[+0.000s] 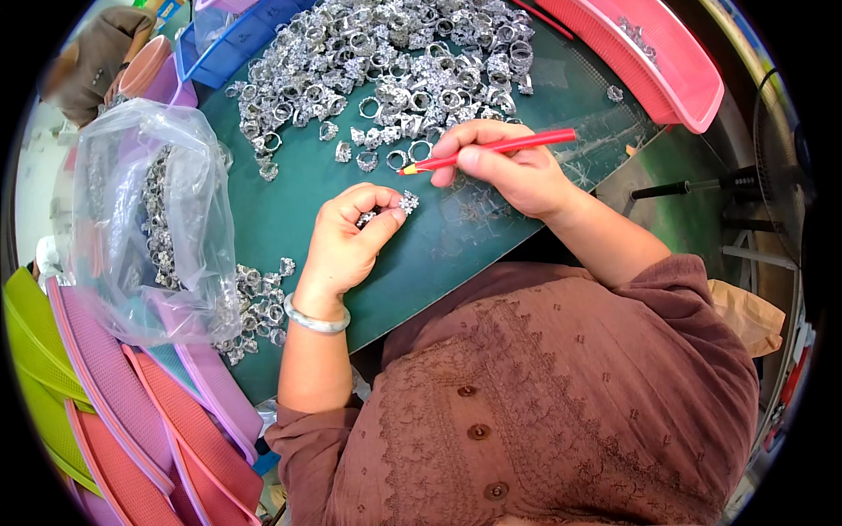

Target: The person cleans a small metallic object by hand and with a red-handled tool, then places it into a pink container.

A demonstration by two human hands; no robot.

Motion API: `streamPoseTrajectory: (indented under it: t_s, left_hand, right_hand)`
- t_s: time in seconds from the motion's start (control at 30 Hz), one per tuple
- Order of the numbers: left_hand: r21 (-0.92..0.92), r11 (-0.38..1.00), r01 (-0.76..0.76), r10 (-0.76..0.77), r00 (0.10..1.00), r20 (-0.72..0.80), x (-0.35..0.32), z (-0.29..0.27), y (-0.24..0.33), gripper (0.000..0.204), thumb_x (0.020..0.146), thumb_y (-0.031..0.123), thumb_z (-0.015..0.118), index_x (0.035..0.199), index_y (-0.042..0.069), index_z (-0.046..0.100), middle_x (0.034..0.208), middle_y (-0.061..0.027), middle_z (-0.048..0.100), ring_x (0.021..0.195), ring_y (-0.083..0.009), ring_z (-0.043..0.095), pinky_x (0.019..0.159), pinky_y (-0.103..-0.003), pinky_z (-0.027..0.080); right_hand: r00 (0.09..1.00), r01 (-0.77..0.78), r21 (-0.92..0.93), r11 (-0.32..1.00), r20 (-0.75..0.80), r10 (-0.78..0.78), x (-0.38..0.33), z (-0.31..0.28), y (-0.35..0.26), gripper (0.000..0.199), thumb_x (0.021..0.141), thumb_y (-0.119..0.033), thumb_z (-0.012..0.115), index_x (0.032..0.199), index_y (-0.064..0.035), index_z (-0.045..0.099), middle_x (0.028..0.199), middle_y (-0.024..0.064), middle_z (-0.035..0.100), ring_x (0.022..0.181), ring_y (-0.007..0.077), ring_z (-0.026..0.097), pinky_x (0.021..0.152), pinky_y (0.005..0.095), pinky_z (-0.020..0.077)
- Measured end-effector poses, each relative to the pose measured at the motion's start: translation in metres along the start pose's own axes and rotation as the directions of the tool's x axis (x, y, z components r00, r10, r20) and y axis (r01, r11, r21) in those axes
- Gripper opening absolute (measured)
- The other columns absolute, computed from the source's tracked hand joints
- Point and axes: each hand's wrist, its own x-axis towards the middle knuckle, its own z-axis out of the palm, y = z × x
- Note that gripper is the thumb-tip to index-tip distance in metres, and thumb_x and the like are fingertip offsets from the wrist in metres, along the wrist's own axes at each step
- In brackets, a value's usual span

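Note:
Between the thumb and fingers of my left hand (349, 232) is a silver-coloured ring (409, 202) whose sparkling cluster faces up and right. Another bit of silver jewellery shows inside the curled fingers, partly hidden. My right hand (509, 167) grips a red pencil (535, 141), its pale yellow sharpened end pointing down-left, a little above the held ring and apart from it. Just past the pencil tip, a few loose rings (397, 159) lie on the green tabletop (421, 280). Beyond them spreads a large heap of silver rings (395, 70).
A pink basket (684, 79) with some rings stands far right, a blue basket (230, 44) far left. At left, a clear plastic bag (197, 219) holds rings, beside a smaller ring pile (259, 302). Stacked coloured baskets (114, 386) fill the lower left. Another person (101, 61) sits at far left.

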Motion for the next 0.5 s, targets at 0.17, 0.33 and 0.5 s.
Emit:
streamPoseTrajectory:
  t_s: [0.17, 0.33, 0.5]
  left_hand:
    - [0.024, 0.999, 0.022, -0.022, 1.0, 0.007, 0.0001, 0.0, 0.0018, 0.005, 0.076, 0.003, 0.062, 0.08, 0.0, 0.062, 0.073, -0.001, 0.055, 0.067, -0.0079, 0.05, 0.061, -0.021, 0.039]
    - [0.018, 1.0, 0.009, -0.009, 1.0, 0.013, 0.0007, 0.0007, 0.0014, 0.005, 0.076, 0.003, 0.061, 0.079, 0.0, 0.062, 0.073, -0.0007, 0.055, 0.067, -0.0078, 0.049, 0.061, -0.021, 0.038]
    - [0.027, 1.0, 0.011, -0.011, 1.0, 0.015, 0.0005, 0.0007, 0.0022, 0.005, 0.076, 0.003, 0.061, 0.08, 0.0, 0.062, 0.073, -0.0011, 0.055, 0.067, -0.0082, 0.05, 0.061, -0.021, 0.039]
  right_hand:
    - [0.993, -0.063, -0.192, 0.979, 0.088, 0.081, -0.0053, -0.0044, -0.0018, 0.011, 0.078, -0.003, 0.062, 0.088, -0.0001, 0.057, 0.082, 0.0044, 0.06, 0.077, 0.0093, 0.058, 0.067, 0.0222, 0.0459]
    - [0.994, -0.02, -0.284, 0.959, 0.095, 0.049, -0.0051, -0.0005, 0.0021, 0.012, 0.078, -0.011, 0.062, 0.086, -0.0027, 0.058, 0.077, 0.0025, 0.061, 0.073, 0.0073, 0.056, 0.065, 0.0226, 0.0449]
    - [0.994, -0.027, -0.305, 0.952, 0.091, 0.057, -0.006, 0.0021, 0.0023, 0.012, 0.077, -0.011, 0.062, 0.086, -0.0032, 0.059, 0.077, 0.0016, 0.061, 0.073, 0.0073, 0.056, 0.066, 0.0226, 0.0448]
